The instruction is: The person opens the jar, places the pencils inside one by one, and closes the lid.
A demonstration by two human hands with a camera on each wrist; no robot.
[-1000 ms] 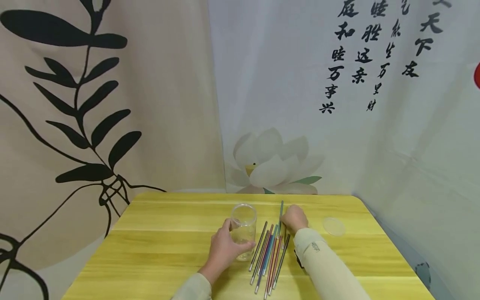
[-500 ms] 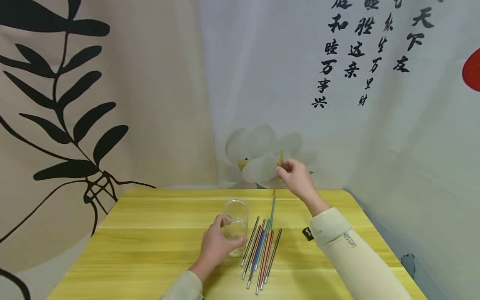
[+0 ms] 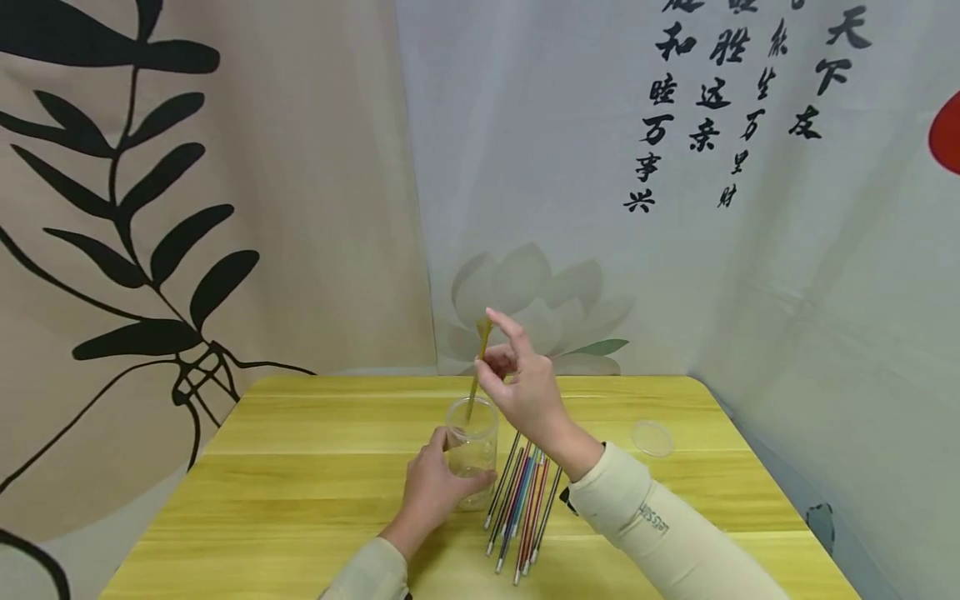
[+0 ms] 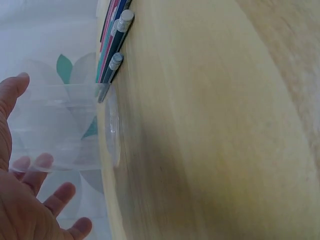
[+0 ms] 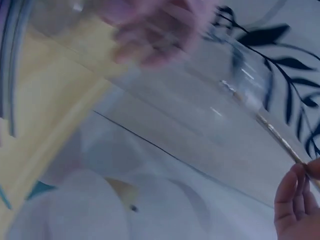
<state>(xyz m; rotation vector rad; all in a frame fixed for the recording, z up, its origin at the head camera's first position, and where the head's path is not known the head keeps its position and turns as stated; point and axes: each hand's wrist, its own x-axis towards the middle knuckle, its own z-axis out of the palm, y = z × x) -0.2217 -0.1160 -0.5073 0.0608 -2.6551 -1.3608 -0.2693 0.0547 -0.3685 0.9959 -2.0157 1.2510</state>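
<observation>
A clear plastic cup (image 3: 474, 454) stands upright on the table. My left hand (image 3: 435, 492) grips it round its side, thumb at the front and fingers behind. In the left wrist view the same cup (image 4: 60, 127) lies between the thumb and fingers. Over the cup, my right hand (image 3: 525, 387) pinches a gold-yellow pencil (image 3: 476, 387), held nearly upright. The pencil's lower tip overlaps the cup's mouth in the head view. From the right wrist, the pencil (image 5: 280, 137) slants from my fingertips towards the cup's rim.
Several coloured pencils (image 3: 521, 508) lie in a loose bundle right of the cup, under my right forearm. Their white ends (image 4: 126, 17) show in the left wrist view. A clear round lid (image 3: 652, 438) lies further right on the wooden table (image 3: 300, 467). A printed cloth hangs behind.
My right hand first reached the table by the pencils, then raised the yellow pencil, and has now brought it left over the cup. My left hand keeps its hold on the cup.
</observation>
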